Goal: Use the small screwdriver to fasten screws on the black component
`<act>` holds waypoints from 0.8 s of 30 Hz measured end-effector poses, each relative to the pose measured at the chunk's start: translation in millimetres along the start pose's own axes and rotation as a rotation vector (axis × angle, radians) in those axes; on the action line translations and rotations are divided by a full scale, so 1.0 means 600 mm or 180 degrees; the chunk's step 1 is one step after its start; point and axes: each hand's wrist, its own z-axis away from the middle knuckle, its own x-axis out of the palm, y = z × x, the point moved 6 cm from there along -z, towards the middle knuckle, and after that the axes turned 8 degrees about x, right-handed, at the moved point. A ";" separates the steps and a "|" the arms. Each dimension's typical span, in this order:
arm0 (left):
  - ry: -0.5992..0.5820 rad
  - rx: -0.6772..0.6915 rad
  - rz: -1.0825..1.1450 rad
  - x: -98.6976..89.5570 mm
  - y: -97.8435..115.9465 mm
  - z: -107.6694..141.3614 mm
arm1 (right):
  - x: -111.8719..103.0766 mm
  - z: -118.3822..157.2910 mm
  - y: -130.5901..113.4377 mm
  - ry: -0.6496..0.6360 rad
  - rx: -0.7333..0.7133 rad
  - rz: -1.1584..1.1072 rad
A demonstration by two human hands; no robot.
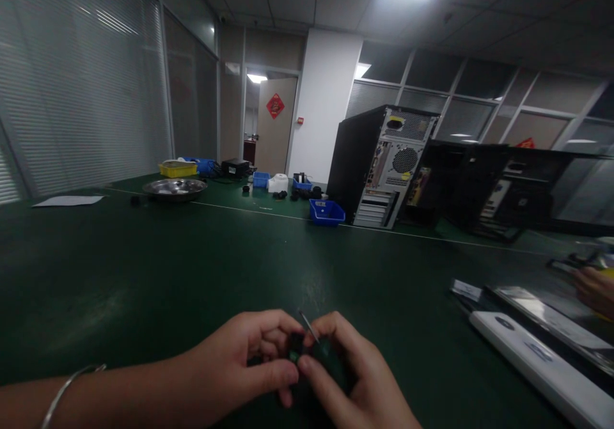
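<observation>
Close to the bottom edge of the head view, my left hand (244, 355) is closed, its thumb and fingers round a small dark part with a green patch (294, 355). Just to its right, my right hand (357, 368) is also closed and meets the fingertips of the left. A thin silvery metal piece (308, 325) sticks up and to the left from between its thumb and index finger. The dim light and my fingers hide most of both items, so I cannot tell their exact kind. Under both hands is the green tabletop (201, 269).
On the right lie a long white panel (542, 358) and a dark framed piece (551, 317), with another person's hand (595, 288) beyond. Behind stand a computer tower (364, 160), a blue bin (327, 213) and a second opened case (503, 192). A metal dish (175, 190) sits back left.
</observation>
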 end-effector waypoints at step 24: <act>0.1148 0.0127 0.0821 -0.045 -0.004 -0.012 | -0.003 0.001 -0.001 -0.0169 0.0181 -0.0069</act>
